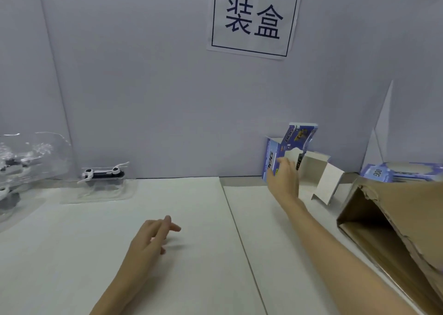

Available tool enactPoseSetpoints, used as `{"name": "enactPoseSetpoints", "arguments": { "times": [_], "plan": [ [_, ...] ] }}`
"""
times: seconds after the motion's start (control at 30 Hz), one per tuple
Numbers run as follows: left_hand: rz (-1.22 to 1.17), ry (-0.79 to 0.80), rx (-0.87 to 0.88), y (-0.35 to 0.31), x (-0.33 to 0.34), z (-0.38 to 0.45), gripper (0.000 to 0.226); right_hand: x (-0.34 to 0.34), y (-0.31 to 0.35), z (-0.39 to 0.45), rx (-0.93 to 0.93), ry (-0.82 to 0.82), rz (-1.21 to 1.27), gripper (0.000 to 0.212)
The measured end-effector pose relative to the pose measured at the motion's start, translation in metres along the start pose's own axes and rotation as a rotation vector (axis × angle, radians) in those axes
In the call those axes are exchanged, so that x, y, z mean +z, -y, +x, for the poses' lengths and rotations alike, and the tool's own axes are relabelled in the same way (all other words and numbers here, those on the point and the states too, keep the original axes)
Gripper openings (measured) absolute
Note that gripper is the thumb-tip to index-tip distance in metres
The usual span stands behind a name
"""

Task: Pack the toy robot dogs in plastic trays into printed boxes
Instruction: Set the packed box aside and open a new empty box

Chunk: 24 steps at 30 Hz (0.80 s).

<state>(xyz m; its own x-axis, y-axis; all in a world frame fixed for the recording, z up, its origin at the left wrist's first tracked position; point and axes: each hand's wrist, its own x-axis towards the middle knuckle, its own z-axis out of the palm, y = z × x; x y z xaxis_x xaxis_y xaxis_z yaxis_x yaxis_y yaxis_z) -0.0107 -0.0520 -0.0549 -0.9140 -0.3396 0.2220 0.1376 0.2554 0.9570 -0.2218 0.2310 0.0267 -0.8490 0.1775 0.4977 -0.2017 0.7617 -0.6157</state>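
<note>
A blue printed box [297, 151] stands open against the back wall at the right, its white flaps [328, 182] spread toward me. My right hand [284, 178] reaches out and grips the box's near left edge. A black-and-white toy robot dog [103, 173] lies in a clear plastic tray [100, 194] at the back left. My left hand [153, 238] hovers low over the white table [167, 266] in the middle, fingers relaxed, holding nothing.
More clear trays with dogs [21, 163] are stacked at the far left edge. A torn brown carton [393, 223] lies on its side at the right, with flat blue printed boxes [383, 174] behind it. A grey wall with a paper sign [254, 18] closes the back.
</note>
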Motion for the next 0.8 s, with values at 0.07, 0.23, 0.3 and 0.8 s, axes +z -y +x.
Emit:
{"name": "enactPoseSetpoints", "arguments": {
  "times": [0.07, 0.23, 0.3, 0.8],
  "plan": [
    [0.033, 0.008, 0.021, 0.001, 0.001, 0.001, 0.041, 0.006, 0.000, 0.028, -0.154, 0.081, -0.257, 0.035],
    [0.026, -0.020, 0.040, 0.004, 0.005, 0.010, 0.041, 0.013, 0.003, 0.097, -0.257, 0.210, -0.623, 0.019],
    [0.024, -0.050, 0.036, 0.005, 0.007, 0.015, 0.041, 0.020, 0.005, 0.108, -0.177, 0.203, -0.648, 0.012],
    [-0.047, -0.093, 0.001, 0.000, 0.001, 0.012, 0.014, 0.013, 0.057, -0.051, -0.586, -0.324, 0.166, 0.018]
  ]
}}
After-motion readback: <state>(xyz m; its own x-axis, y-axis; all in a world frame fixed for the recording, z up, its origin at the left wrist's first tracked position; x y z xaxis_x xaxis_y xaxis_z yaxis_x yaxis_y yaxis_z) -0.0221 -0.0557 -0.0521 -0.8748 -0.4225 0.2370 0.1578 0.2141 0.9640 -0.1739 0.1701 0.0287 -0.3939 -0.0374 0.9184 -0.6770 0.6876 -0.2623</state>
